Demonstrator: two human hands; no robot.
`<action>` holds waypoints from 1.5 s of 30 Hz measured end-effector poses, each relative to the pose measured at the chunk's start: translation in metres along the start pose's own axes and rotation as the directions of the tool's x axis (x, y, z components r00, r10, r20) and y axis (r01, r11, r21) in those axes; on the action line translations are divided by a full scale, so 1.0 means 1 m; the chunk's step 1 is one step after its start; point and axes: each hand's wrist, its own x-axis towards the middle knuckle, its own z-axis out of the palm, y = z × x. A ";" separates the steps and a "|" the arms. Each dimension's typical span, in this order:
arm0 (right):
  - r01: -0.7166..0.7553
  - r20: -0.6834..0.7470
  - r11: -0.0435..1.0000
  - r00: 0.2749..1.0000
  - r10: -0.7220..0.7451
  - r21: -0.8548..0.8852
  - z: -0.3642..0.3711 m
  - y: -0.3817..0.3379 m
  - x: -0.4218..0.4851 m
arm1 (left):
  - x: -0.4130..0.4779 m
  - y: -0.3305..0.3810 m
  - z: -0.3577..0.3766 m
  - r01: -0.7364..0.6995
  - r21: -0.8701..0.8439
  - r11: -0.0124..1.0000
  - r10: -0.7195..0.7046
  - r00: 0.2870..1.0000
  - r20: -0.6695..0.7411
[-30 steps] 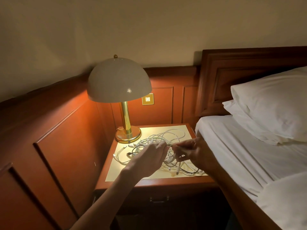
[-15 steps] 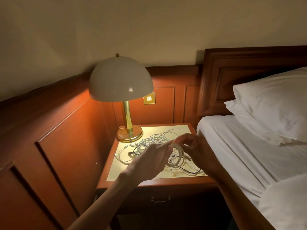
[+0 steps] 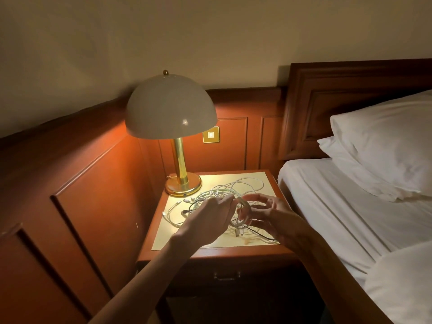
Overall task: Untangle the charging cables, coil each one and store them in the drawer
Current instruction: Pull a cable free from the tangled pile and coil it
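Note:
A tangle of white charging cables point(image 3: 233, 185) with one black cable point(image 3: 264, 236) lies on the wooden nightstand point(image 3: 233, 252). Above the tangle I hold a small coil of white cable point(image 3: 243, 212) between both hands. My left hand point(image 3: 210, 218) pinches the coil's top edge. My right hand point(image 3: 268, 213) curls its fingers through and around the coil's right side. The coil's plug end hangs just below it. The closed drawer with a metal handle point(image 3: 226, 275) sits in the dark front of the nightstand.
A brass lamp point(image 3: 180, 160) with a white dome shade stands at the nightstand's back left. Wood panelling lines the wall to the left and behind. A bed with white sheets point(image 3: 350, 206) and pillows point(image 3: 385, 141) borders the nightstand on the right.
A straight stretch of white cable between my hands has become a small coil. My right hand has moved from pinching the cable to wrapping around the loop.

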 end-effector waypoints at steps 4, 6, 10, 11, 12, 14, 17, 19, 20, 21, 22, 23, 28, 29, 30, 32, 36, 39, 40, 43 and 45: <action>-0.057 0.061 0.987 0.997 0.049 0.149 0.000 0.001 0.003 | 0.002 -0.003 0.001 -0.030 0.101 0.994 0.025 0.998 0.049; 0.039 0.060 0.998 0.997 -0.042 0.046 0.002 0.003 0.005 | 0.005 -0.008 0.004 -0.025 0.074 0.997 0.024 1.000 0.018; 0.314 0.008 0.894 0.944 -0.329 -0.318 0.009 0.006 0.005 | 0.007 -0.009 0.007 -0.079 0.046 0.996 0.080 0.996 -0.036; 0.365 0.013 0.844 0.920 -0.392 -0.392 0.011 0.007 0.005 | 0.006 -0.010 0.008 -0.129 0.030 0.991 0.131 0.988 -0.080; 0.408 0.020 0.789 0.893 -0.449 -0.459 0.012 0.010 0.005 | 0.006 -0.013 0.009 -0.179 0.011 0.984 0.179 0.975 -0.131; 0.480 0.008 0.684 0.822 -0.570 -0.549 0.014 0.018 0.006 | 0.005 -0.019 0.011 -0.213 -0.033 0.976 0.202 0.957 -0.208; 0.640 0.114 0.329 0.549 -0.828 -0.694 0.015 0.029 0.009 | 0.008 -0.028 0.013 -0.202 -0.088 0.975 0.182 0.963 -0.199; 0.673 0.051 0.331 0.480 -0.876 -0.661 0.020 0.036 0.010 | 0.010 -0.028 0.012 -0.224 -0.122 0.967 0.201 0.964 -0.173; 0.665 -0.078 0.470 0.529 -0.845 -0.581 0.025 0.036 0.010 | 0.011 -0.027 0.011 -0.235 -0.136 0.962 0.212 0.963 -0.164; 0.631 -0.208 0.615 0.599 -0.773 -0.472 0.030 0.036 0.009 | 0.011 -0.025 0.009 -0.247 -0.141 0.959 0.224 0.961 -0.161; 0.593 -0.297 0.727 0.666 -0.684 -0.345 0.035 0.034 0.007 | 0.010 -0.022 0.008 -0.257 -0.134 0.957 0.234 0.958 -0.167; 0.557 -0.338 0.799 0.725 -0.600 -0.225 0.038 0.032 0.007 | 0.010 -0.021 0.006 -0.260 -0.117 0.958 0.238 0.955 -0.176; 0.341 -0.343 0.937 0.891 -0.297 0.076 0.037 0.022 0.005 | 0.009 -0.027 0.009 -0.252 -0.116 0.961 0.225 0.953 -0.205; 0.320 -0.362 0.943 0.893 -0.267 0.096 0.034 0.022 0.004 | 0.010 -0.029 0.012 -0.244 -0.121 0.962 0.216 0.954 -0.207; 0.316 -0.392 0.942 0.885 -0.250 0.112 0.032 0.021 0.004 | 0.011 -0.031 0.014 -0.235 -0.124 0.964 0.205 0.955 -0.215; 0.362 -0.469 0.926 0.839 -0.275 0.104 0.027 0.019 0.003 | 0.011 -0.033 0.018 -0.225 -0.122 0.967 0.193 0.954 -0.229; 0.472 -0.408 0.802 0.692 -0.595 -0.366 0.012 0.026 0.001 | 0.011 -0.030 0.020 -0.204 -0.147 0.968 0.169 0.960 -0.223; 0.435 -0.257 0.660 0.680 -0.687 -0.613 0.001 0.031 0.002 | 0.012 -0.028 0.019 -0.181 -0.248 0.952 0.126 0.966 -0.225; 0.412 -0.202 0.603 0.687 -0.698 -0.683 -0.003 0.031 0.002 | 0.012 -0.027 0.018 -0.175 -0.295 0.939 0.111 0.969 -0.222; 0.396 -0.028 0.490 0.756 -0.654 -0.776 -0.010 0.029 -0.003 | 0.013 -0.019 0.015 -0.134 -0.458 0.879 0.049 0.980 -0.193; 0.408 0.003 0.517 0.787 -0.617 -0.752 -0.011 0.029 -0.004 | 0.014 -0.014 0.012 -0.129 -0.496 0.859 0.046 0.983 -0.175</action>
